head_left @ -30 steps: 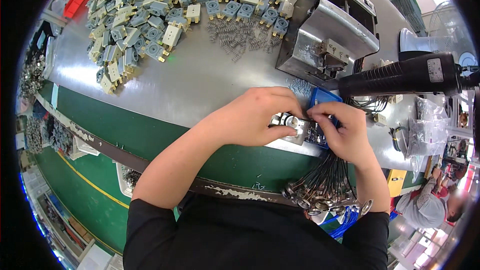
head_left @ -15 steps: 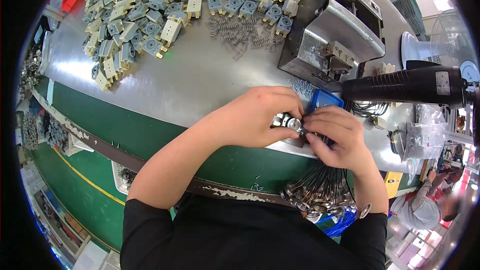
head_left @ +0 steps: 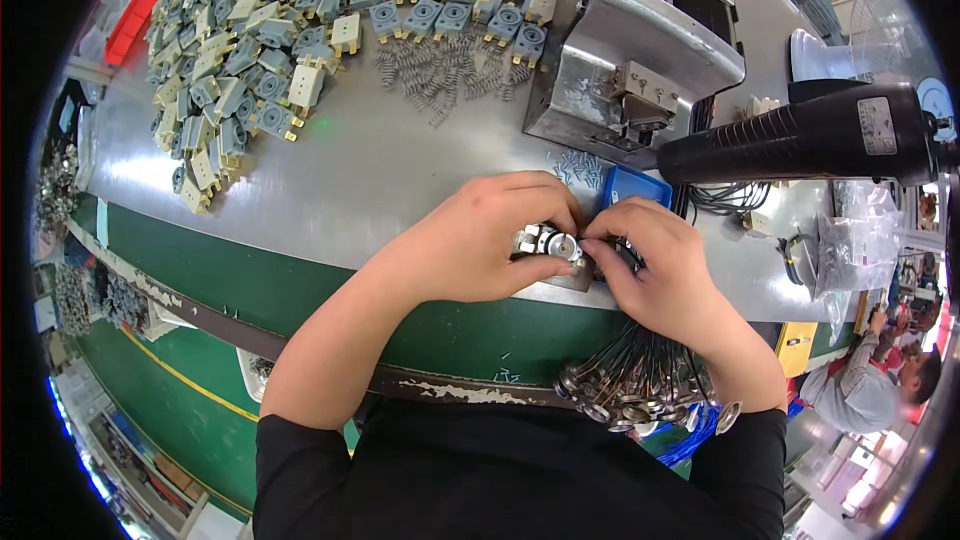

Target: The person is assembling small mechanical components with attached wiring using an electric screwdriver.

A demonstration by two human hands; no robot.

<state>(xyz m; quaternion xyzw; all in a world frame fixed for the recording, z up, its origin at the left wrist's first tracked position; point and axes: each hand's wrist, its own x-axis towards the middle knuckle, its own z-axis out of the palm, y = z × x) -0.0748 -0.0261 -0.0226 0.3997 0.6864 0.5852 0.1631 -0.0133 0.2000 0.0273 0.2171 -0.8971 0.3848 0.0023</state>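
My left hand (head_left: 490, 240) is closed round a small metal fitting (head_left: 562, 245) with a round, hollow silver end that faces up. Thumb and forefinger grip it just above the near edge of the steel table. My right hand (head_left: 660, 265) is closed in a pinch, its fingertips meeting the fitting's right side. A dark piece shows under those fingers, too hidden to name. Below the right hand hangs a bundle of black cables (head_left: 640, 340) with round metal ends. A blue tray (head_left: 634, 186) stands just beyond both hands, beside loose small screws (head_left: 575, 168).
A heap of grey and cream plastic blocks (head_left: 265, 60) covers the far left, with loose springs (head_left: 440, 68) beside it. At the far right stand a steel fixture (head_left: 590, 80) and a black power screwdriver (head_left: 780, 145). Another person (head_left: 855, 395) sits at the right.
The view has shifted, so the table's contents sit farther left. My right fingers have drawn in and curl more tightly beside the fitting. The left hand keeps its hold.
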